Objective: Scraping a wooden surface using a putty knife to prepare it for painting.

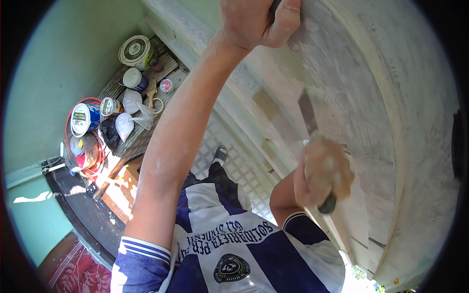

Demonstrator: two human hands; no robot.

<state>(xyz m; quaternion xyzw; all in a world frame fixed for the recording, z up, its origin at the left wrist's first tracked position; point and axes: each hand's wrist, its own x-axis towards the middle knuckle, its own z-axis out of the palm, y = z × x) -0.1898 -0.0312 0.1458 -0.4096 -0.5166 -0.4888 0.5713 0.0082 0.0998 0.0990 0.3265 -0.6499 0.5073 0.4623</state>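
Observation:
My right hand is closed round the dark green handle of a putty knife. Its narrow metal blade points up and away from the fist, close to a pale plastered surface with smeared, streaky marks. The hand is slightly blurred. At the top edge my left hand is raised on an outstretched arm, its fingers curled and closed. Something dark shows between thumb and fingers, but the picture's edge cuts it off and I cannot make it out. White dust marks my left forearm and hand.
On the left, a slatted wooden bench carries a large lidded tub, smaller buckets, a brush, a tape roll and bags of white powder. A blue-and-white bucket stands beside a red hose. Pale tiles cover the floor.

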